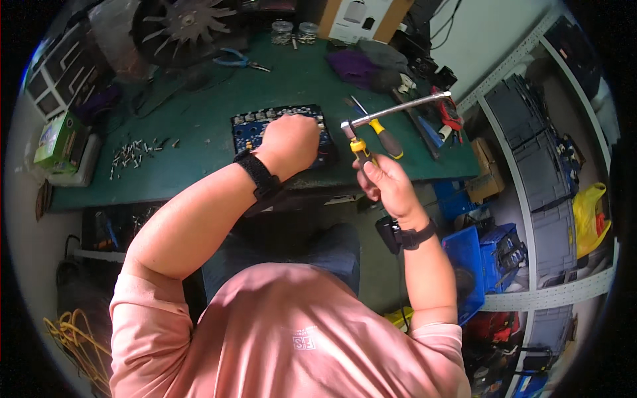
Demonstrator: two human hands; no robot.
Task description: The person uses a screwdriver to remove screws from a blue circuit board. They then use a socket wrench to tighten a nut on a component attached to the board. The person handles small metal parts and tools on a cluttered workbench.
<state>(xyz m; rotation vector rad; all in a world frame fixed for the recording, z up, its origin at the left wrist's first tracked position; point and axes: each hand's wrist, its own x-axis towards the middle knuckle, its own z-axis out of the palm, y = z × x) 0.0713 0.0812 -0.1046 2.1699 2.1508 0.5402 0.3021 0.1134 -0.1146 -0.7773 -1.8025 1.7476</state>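
Note:
My left hand [292, 140] is closed over a blue circuit board [247, 132] lying near the table's front edge. Its fingertips are hidden beneath the hand, so what they hold cannot be made out. To the right of the board, my right hand [388, 182] grips a screwdriver [359, 147] by its yellow and black handle, which points up and away. A long chrome bar [405, 106] with a socket-like head meets the top of that handle; whether the two are joined is unclear. Another yellow and black screwdriver [385, 138] lies just beyond.
Loose screws [135, 154] are scattered on the green table [192, 126] at left. Blue-handled pliers [240, 61], a fan-like bladed wheel [188, 21] and small jars [282, 30] stand farther back. Shelving with grey bins [527, 119] rises at right, above a blue crate [464, 265].

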